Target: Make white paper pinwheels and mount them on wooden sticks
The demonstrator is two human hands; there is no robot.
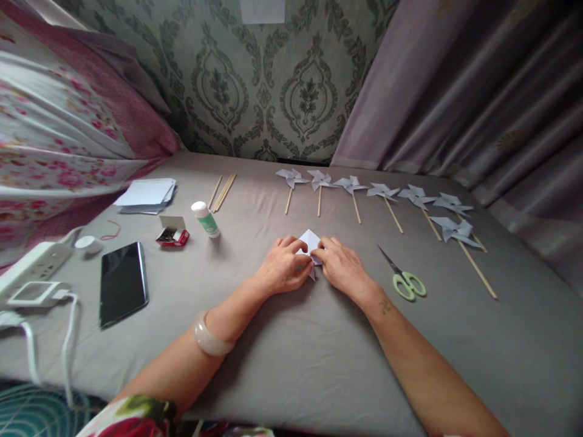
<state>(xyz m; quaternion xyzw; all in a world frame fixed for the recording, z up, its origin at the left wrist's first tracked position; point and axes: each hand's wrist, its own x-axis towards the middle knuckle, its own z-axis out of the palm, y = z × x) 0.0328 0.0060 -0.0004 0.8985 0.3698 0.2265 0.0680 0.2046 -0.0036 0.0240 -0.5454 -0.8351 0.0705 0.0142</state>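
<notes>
A small white sheet of paper [310,237], partly folded, lies on the grey cloth between my hands. My left hand [286,265] grips its left side with bent fingers. On the opposite side, my right hand [340,265] has its fingers closed on the paper too. A pointed paper flap sticks out below the fingertips, and the hands hide much of the sheet. To the right rest scissors [403,278] with light green handles. Beyond the hands, several white paper pinwheels [350,184] on wooden sticks lie in a row.
A glue stick [206,220] stands left of my hands, near a small open red box [173,233] of metal bits. Wooden sticks [225,193], a paper stack [146,194], a phone [124,284] and a power strip [34,270] with cables are farther left.
</notes>
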